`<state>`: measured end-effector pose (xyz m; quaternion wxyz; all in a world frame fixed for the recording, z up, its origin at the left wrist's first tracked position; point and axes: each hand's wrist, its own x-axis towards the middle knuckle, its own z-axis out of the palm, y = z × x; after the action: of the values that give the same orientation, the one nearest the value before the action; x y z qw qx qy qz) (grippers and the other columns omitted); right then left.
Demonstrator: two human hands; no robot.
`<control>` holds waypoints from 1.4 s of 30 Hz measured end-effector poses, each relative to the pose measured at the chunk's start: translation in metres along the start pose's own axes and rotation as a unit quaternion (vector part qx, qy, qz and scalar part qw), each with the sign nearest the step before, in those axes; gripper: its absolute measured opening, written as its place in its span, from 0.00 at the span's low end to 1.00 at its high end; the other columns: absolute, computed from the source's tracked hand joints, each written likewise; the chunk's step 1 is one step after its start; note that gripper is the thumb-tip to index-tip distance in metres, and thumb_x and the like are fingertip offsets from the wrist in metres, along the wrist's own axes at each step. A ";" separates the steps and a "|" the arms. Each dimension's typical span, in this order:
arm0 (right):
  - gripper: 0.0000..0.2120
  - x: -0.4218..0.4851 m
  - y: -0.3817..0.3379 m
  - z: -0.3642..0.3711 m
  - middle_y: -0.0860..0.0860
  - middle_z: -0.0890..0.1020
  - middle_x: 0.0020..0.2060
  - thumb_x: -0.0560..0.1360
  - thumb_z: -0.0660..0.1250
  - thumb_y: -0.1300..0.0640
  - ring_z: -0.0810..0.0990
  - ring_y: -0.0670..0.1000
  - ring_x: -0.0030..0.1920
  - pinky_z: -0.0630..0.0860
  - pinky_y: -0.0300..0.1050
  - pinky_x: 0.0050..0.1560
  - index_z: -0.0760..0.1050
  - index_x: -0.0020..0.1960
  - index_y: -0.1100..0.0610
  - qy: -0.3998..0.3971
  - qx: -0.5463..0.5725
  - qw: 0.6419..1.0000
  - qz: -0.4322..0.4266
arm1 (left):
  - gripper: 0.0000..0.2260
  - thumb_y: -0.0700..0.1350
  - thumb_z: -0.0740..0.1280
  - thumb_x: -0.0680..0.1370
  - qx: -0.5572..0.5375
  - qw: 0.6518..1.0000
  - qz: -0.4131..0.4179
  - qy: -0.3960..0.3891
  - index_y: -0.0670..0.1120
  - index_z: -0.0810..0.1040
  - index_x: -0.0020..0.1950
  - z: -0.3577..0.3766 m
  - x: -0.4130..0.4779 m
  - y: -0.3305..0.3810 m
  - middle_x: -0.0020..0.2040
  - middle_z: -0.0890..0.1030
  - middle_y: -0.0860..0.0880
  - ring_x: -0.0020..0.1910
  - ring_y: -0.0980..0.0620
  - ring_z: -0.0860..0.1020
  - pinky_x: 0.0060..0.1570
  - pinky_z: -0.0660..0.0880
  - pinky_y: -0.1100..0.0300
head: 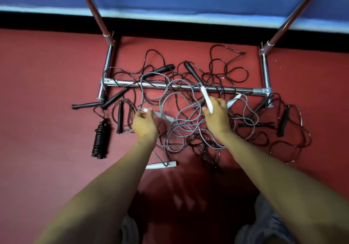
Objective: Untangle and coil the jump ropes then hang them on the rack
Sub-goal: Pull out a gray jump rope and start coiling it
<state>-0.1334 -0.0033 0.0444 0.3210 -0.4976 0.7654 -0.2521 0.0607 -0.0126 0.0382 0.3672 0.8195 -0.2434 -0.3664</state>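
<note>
Broadly, the red floor (47,92) leaves open room at nine and three o'clock. The chrome rack (151,85) stands at twelve, its base bar lying under the tangle, where loops could snag. The jump ropes (188,126) sprawl at centre, grey cords threaded through black ones. One black coiled rope (101,139) lies apart at eight o'clock, apparently finished but unhung. The right hand (217,117) grips a white handle (206,100) pointing toward twelve. The left hand (145,124) clutches a second white handle (167,117), blurred, probably to draw one grey rope's ends free. A third white handle (161,165) lies at six.
</note>
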 end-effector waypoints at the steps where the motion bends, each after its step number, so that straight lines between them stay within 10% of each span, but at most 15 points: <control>1: 0.17 -0.004 -0.007 -0.010 0.59 0.71 0.58 0.78 0.65 0.61 0.75 0.59 0.52 0.72 0.49 0.55 0.72 0.66 0.59 -0.001 -0.008 1.000 0.001 | 0.08 0.46 0.67 0.78 0.018 0.999 0.046 -0.011 0.42 0.74 0.44 -0.007 -0.006 0.011 0.36 0.74 0.49 0.39 0.48 0.71 0.40 0.67 0.56; 8: 0.17 -0.053 -0.079 -0.103 0.57 0.77 0.44 0.80 0.62 0.56 0.75 0.58 0.37 0.74 0.50 0.36 0.67 0.68 0.53 -0.035 -0.037 0.998 -0.032 | 0.09 0.48 0.61 0.81 0.139 0.948 0.266 -0.106 0.43 0.71 0.46 -0.066 -0.067 0.098 0.43 0.79 0.43 0.40 0.43 0.75 0.40 0.69 0.53; 18: 0.05 -0.124 -0.190 -0.222 0.51 0.75 0.37 0.78 0.66 0.57 0.72 0.54 0.37 0.61 0.46 0.32 0.73 0.52 0.57 0.007 0.008 0.988 -0.153 | 0.04 0.40 0.62 0.81 0.134 0.877 0.365 -0.283 0.40 0.74 0.49 -0.150 -0.175 0.240 0.42 0.80 0.39 0.37 0.43 0.79 0.39 0.77 0.56; 25: 0.03 -0.160 -0.221 -0.258 0.50 0.77 0.39 0.80 0.63 0.59 0.76 0.46 0.30 0.79 0.44 0.33 0.71 0.48 0.53 0.033 0.247 0.936 -0.247 | 0.06 0.40 0.59 0.83 0.076 0.839 0.349 -0.409 0.40 0.74 0.51 -0.180 -0.228 0.283 0.36 0.73 0.49 0.26 0.61 0.74 0.28 0.73 0.70; 31: 0.10 -0.144 -0.184 -0.253 0.52 0.75 0.26 0.80 0.62 0.56 0.68 0.47 0.18 0.61 0.33 0.17 0.71 0.41 0.57 -0.078 -0.011 0.996 -0.048 | 0.10 0.38 0.58 0.81 0.217 0.850 0.354 -0.326 0.43 0.70 0.40 -0.163 -0.198 0.247 0.34 0.72 0.46 0.32 0.48 0.73 0.41 0.77 0.51; 42: 0.07 -0.134 -0.196 -0.216 0.55 0.82 0.44 0.81 0.62 0.55 0.82 0.54 0.43 0.79 0.48 0.42 0.74 0.56 0.56 -0.191 0.277 0.938 -0.085 | 0.04 0.33 0.62 0.80 -0.137 0.889 0.188 -0.395 0.41 0.69 0.48 -0.144 -0.188 0.247 0.43 0.81 0.40 0.34 0.50 0.82 0.36 0.82 0.58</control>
<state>-0.1361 0.0609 0.3586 0.5634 -0.4911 0.5446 -0.3805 0.0255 0.0232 0.3767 0.4112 0.4876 -0.4651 -0.6139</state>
